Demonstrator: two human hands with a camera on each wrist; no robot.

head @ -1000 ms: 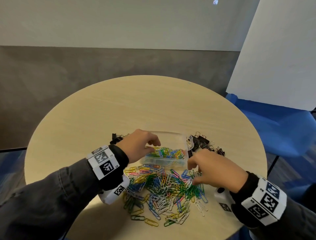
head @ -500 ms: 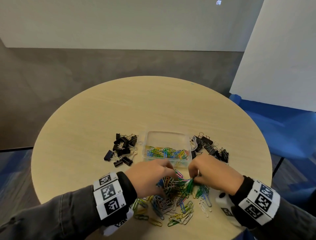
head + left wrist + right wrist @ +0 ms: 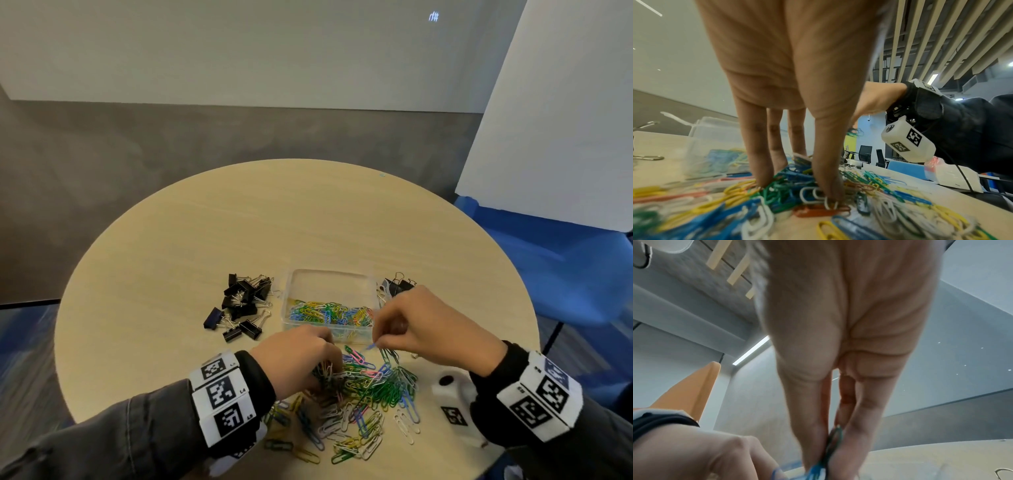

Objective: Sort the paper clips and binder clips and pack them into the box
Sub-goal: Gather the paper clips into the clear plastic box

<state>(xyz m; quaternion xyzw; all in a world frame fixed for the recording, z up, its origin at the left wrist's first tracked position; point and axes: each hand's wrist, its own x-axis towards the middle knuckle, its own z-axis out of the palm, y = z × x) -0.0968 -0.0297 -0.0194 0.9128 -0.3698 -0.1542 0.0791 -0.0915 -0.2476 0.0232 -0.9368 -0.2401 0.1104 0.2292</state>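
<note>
1. Paper clips [image 3: 359, 404] lie in a loose coloured heap on the round counter [image 3: 205, 240], just on the near side of the box [image 3: 329, 308]. This heap is the largest lot left to pack.
2. The box, a clear open tub, stands past the heap and already holds a layer of coloured clips along its near wall.
3. Binder clips [image 3: 241, 306], black, sit in one cluster just left of the box; a second, smaller cluster [image 3: 399, 286] shows just right of it, partly hidden behind the right hand. None is in the box, so that sort looks untouched.
4. The left hand [image 3: 294, 356] was at the box a second ago and has since come down onto the heap beside it. Its fingers [image 3: 828, 162] stand nearly straight, tips pressed into the clips with the thumb opposite, gathering a bunch; nothing is lifted yet.
5. The right hand [image 3: 421, 329] has risen from the heap toward the box's near right corner. Its fingers [image 3: 865, 426] are together, pinched on a few clips [image 3: 828, 449], blue and dark green.
6. Judging by this, the hands alternate: the right is about to drop its pinch in the box while the left loads up.
</note>
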